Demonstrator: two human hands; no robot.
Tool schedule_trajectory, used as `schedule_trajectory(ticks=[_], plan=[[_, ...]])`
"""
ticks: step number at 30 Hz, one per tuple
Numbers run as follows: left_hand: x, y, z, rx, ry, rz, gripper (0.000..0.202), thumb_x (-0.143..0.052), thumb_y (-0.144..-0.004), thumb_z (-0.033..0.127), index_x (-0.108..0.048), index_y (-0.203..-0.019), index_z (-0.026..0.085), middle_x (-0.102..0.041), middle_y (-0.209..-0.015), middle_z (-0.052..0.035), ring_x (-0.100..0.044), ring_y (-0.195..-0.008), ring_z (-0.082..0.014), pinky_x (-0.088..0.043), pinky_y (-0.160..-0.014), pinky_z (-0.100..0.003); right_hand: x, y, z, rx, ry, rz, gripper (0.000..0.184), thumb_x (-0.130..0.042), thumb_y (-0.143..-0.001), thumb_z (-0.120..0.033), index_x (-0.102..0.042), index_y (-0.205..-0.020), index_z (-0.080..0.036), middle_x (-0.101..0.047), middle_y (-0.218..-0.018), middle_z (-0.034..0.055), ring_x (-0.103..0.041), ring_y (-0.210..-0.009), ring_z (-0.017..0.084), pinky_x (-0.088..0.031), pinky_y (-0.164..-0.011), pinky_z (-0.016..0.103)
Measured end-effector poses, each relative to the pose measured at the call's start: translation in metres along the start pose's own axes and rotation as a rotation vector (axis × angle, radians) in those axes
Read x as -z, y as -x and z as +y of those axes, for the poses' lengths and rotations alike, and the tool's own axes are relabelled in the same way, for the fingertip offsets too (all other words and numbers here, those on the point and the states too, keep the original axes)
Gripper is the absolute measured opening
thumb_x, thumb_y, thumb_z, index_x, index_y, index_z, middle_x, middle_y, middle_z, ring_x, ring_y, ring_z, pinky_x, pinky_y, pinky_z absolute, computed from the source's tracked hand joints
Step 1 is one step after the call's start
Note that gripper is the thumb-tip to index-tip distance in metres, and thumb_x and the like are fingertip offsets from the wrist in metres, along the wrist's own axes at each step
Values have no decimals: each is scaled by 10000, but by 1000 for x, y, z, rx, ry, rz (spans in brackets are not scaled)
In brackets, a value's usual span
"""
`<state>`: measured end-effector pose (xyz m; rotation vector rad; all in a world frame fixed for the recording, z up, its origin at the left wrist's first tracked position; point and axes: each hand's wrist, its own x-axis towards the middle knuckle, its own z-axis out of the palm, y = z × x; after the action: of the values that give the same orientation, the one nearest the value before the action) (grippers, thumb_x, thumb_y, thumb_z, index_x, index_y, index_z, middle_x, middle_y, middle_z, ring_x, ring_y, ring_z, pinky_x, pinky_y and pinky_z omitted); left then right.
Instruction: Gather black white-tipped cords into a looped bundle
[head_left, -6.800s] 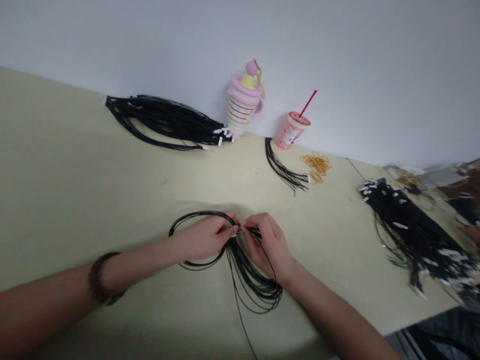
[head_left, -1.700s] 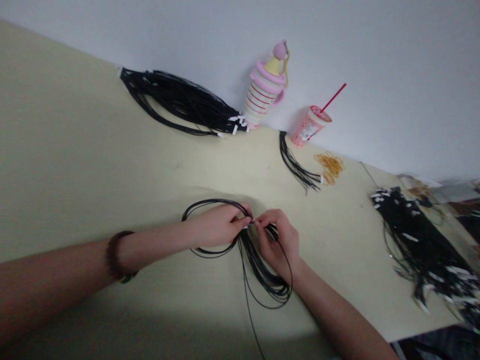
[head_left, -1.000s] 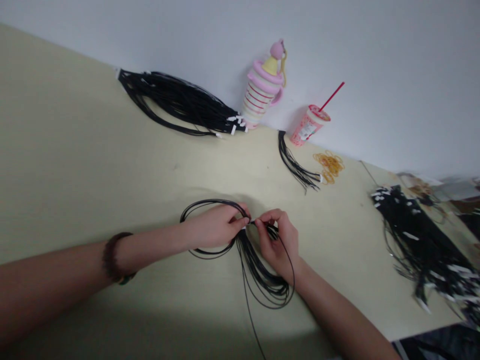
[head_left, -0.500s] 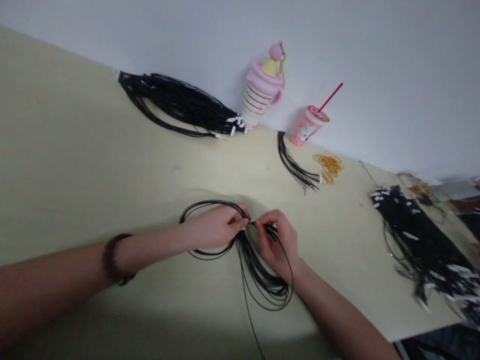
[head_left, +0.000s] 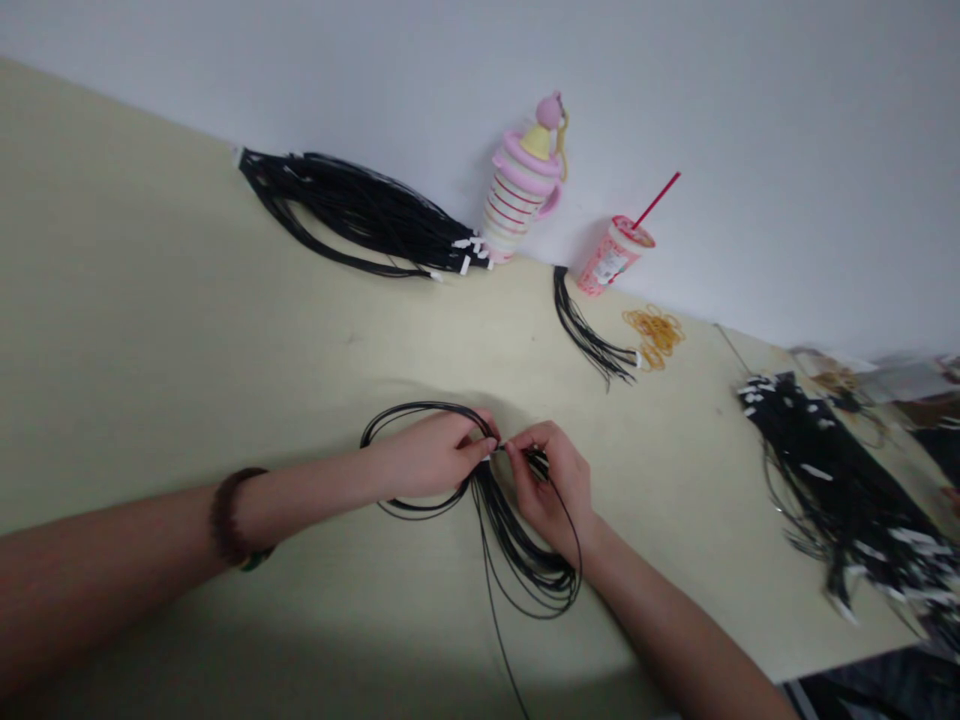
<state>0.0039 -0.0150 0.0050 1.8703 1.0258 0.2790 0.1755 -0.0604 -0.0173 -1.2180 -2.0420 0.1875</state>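
A bundle of thin black cables (head_left: 517, 540) is bent into loops over the pale table. My left hand (head_left: 442, 450) is closed on it where the loops meet, thumb and fingers pinching near a small white piece. One loop circles round behind my left wrist. Just to the right, my right hand (head_left: 553, 485) pinches a short cable end between thumb and forefinger, with more cable passing through its palm. The fingertips of both hands almost meet. A single loose strand trails down toward the bottom edge. What lies inside the left fingers is partly hidden.
Along the wall lie a thick black cable bundle (head_left: 360, 210) and a smaller one (head_left: 589, 325). A pink-lidded cup (head_left: 517, 195) and a drink cup with a straw (head_left: 615, 255) stand there. Yellow rubber bands (head_left: 654, 335) lie nearby. More cables (head_left: 840, 470) pile up at right.
My right hand has shifted very slightly left, toward my left hand, still pinching the cable. My left hand keeps its hold and the loops look almost the same.
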Motion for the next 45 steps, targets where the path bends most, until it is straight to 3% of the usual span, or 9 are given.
schedule_trajectory(ticks=[23,31,40,45], plan=[[0,-1,-1,-8,22,6,233,-366,-841,333,-547,-883,192,-602,-767,-2,-527,-713,-134,-366,-671,-243,2,-3,-2,30,-14,-51,105,-466,-778,-82,-486,-810,-180,-536,-745,2,-495,-724,93,-407,-668,217],[0,0,-1,-15,28,16,244,-364,-837,344,-545,-850,181,-560,-692,5,-487,-634,-117,-341,-601,-224,2,-3,-5,-98,-129,92,50,-481,-778,-124,-497,-778,-171,-546,-734,8,-528,-692,85,-433,-636,204],[-2,0,-4,-36,18,16,253,-364,-838,352,-555,-870,191,-547,-686,13,-475,-638,-112,-333,-607,-221,-1,-3,0,-275,-233,112,56,-516,-778,-163,-484,-823,-169,-523,-735,-6,-502,-662,70,-421,-608,191],[-1,0,-2,-32,15,11,254,-363,-839,357,-556,-873,195,-551,-702,9,-482,-654,-116,-335,-611,-224,0,-3,0,-288,-226,97,53,-518,-781,-178,-485,-818,-160,-518,-728,-2,-490,-649,68,-406,-584,186]])
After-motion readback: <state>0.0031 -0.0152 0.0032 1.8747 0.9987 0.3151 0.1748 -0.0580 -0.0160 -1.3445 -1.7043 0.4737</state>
